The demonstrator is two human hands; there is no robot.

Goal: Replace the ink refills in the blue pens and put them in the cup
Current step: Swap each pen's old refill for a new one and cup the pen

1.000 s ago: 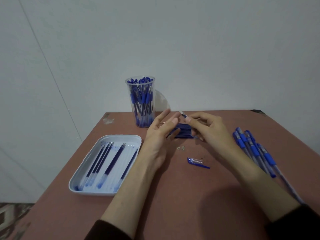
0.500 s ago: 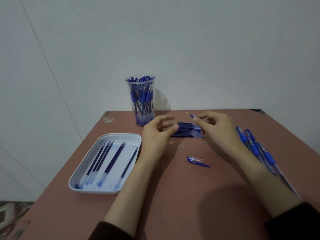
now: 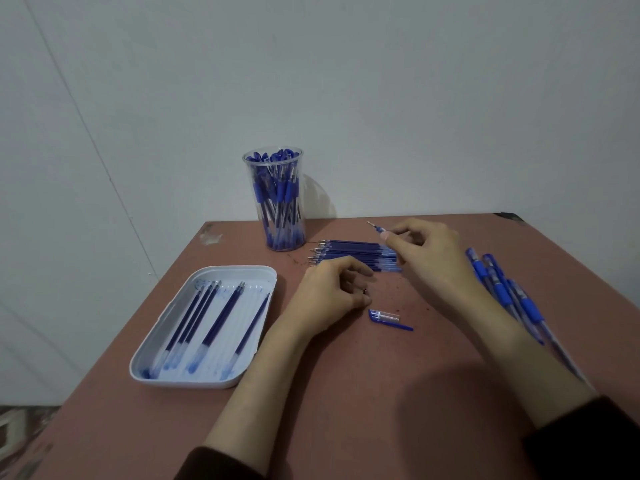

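1. Now the left hand has drawn back from the right hand and rests on the desk with its fingers curled.
2. A tiny dark bit sits by its fingertips. I cannot tell whether it is pinched.
3. The right hand pinches one refill, tip pointing up-left, lifted just above the stack of new refills.
4. That refill seems ready for a barrel, but no open barrel shows. Only a loose cap lies nearby.
5. The blue pens lie to the right, partly hidden under the right forearm.
6. The cup, already crowded with pens, stands at the far edge.
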